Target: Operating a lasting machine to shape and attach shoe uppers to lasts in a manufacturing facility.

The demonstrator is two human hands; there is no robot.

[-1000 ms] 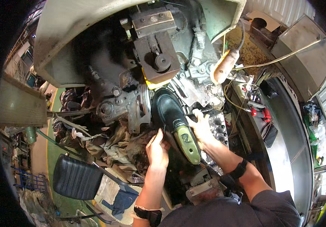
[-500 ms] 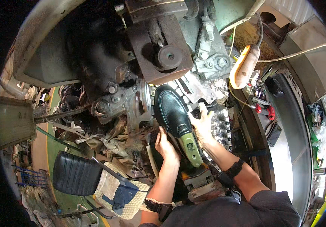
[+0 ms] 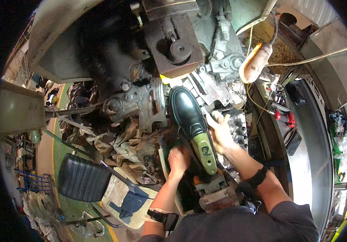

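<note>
A black leather loafer (image 3: 187,111) sits on a green shoe last (image 3: 204,151), its toe toward the metal jaws of a machine (image 3: 169,101). My right hand (image 3: 222,135) is at the shoe's right side, with the thumb against it and the other fingers partly bent; whether some fingers reach under the shoe is hidden. To the left of the last is my left hand (image 3: 178,160), apart from the shoe. Motion smears its fingers, and nothing shows in them. Below the heel end of the last stands a worn metal block (image 3: 217,197).
An inspection lamp (image 3: 256,63) hangs at the upper right. A red-handled tool (image 3: 284,117) lies on the right-hand bench (image 3: 302,177). To the left stands a black chair (image 3: 82,177) with dark cloth on its seat. Crumpled cloth (image 3: 121,141) lies beside the machine.
My left hand has come off the shoe's left side and moved down. My right hand stays at the right side. A yellow glow now shows under the machine's block.
</note>
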